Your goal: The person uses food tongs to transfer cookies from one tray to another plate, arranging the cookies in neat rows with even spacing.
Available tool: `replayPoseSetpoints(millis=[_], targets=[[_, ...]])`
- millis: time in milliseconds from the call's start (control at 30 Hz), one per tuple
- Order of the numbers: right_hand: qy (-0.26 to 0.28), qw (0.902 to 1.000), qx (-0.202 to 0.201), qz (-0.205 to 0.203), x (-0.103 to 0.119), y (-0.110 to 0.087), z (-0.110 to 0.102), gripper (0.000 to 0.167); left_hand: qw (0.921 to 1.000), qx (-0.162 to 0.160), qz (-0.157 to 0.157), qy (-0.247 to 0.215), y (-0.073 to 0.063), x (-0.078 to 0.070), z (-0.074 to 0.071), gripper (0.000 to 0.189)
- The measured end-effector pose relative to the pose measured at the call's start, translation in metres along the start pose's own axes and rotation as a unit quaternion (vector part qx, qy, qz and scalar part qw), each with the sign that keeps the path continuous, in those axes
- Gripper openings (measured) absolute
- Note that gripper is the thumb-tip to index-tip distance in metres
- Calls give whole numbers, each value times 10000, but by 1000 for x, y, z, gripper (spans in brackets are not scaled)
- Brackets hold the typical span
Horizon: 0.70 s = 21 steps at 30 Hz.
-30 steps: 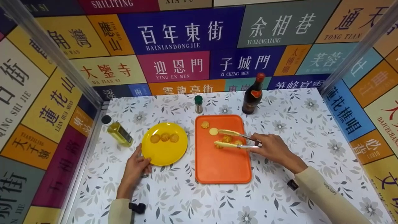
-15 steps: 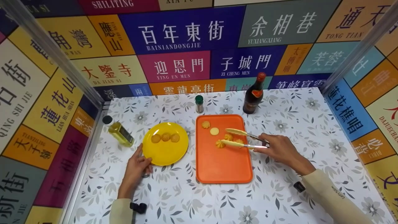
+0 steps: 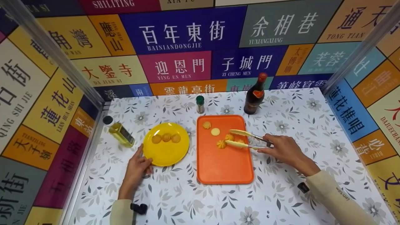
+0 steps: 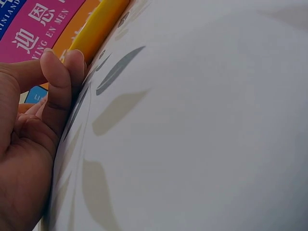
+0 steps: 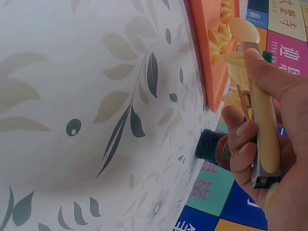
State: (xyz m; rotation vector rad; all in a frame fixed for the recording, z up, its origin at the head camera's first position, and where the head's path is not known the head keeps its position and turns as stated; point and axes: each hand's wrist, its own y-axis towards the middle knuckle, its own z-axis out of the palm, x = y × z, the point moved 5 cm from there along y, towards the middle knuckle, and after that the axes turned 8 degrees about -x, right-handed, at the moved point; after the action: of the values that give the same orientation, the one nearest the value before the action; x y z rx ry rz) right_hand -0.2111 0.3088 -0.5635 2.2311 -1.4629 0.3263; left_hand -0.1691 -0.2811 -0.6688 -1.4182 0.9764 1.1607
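My right hand [image 3: 282,148] grips a pair of metal tongs [image 3: 250,146] with pale yellow tips. The tongs' arms are spread over a cluster of swirled cookies [image 3: 222,144] on the right side of the orange tray [image 3: 225,167]. Farther back on that tray lie a swirled cookie [image 3: 207,125] and a pale, flat round piece [image 3: 215,132]. My left hand [image 3: 136,165] holds the near-left rim of a yellow plate [image 3: 165,156], its fingertips right at the edge in the left wrist view. Three cookies [image 3: 166,137] sit in a row on the plate.
An oil bottle [image 3: 120,132] stands left of the plate. Behind the tray are a green-capped spice jar [image 3: 200,104] and a dark, red-capped bottle [image 3: 254,97]. The patterned tabletop [image 3: 193,203] is bordered by walls covered in coloured signs.
The tongs have shifted right with my right hand, away from the pale round piece, and now hover over the cookie cluster. My left hand and the plate stay put.
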Motion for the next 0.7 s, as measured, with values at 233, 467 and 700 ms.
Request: replayPoseSetpoints(millis=[233, 467, 700], targets=[[-83, 10000, 10, 5, 3, 1, -2, 32, 10000, 4, -34, 88, 1, 2, -2, 80], [-236, 9997, -54, -39, 7, 1, -3, 30, 9999, 52, 137, 57, 0, 0, -1, 80], [-415, 9990, -97, -151, 11, 2, -2, 32, 9995, 107, 236, 163, 0, 1, -2, 80]])
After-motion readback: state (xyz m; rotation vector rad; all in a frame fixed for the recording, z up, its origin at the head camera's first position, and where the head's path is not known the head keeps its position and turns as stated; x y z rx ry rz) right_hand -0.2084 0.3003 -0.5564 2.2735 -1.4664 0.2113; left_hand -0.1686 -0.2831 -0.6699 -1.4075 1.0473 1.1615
